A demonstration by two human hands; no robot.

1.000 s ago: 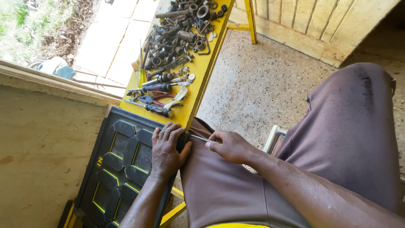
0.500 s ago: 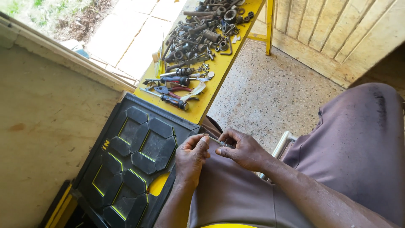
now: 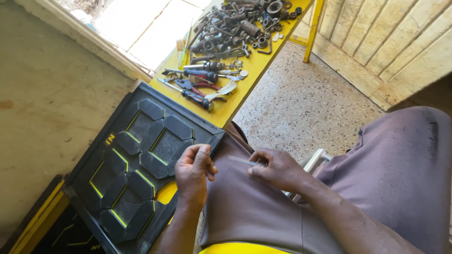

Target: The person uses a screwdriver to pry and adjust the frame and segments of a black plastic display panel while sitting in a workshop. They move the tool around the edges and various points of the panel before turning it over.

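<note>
- Thin silvery metal strip (image 3: pixel 241 160), flat and narrow, is what I see in play in the head view: it lies across the lap on the grey-brown trouser cloth (image 3: pixel 245 211), one end pinched under the fingertips of my right hand (image 3: pixel 275 170).
- My right hand is closed around that end, thumb against forefinger; the free end points away from the grip toward my left hand (image 3: pixel 194 170).
- My left hand is curled loosely, fingers bent inward just beside the strip's free end; I cannot tell whether it touches it or holds anything.
- Beyond the left hand, touching the knee, leans a black plastic tool-case lid with yellow-edged hexagon panels (image 3: pixel 136 160).
- Farther out from the grip stands a yellow bench (image 3: pixel 235 106) carrying red-handled pliers (image 3: pixel 200 87), a dark-handled screwdriver (image 3: pixel 195 98) and a heap of grey nuts and sockets (image 3: pixel 235 28).
- My judgement: the step in hand is holding the strip steady between both hands. The next move calls for a firm pinch on the free end, keeping the strip from slipping off the cloth.
</note>
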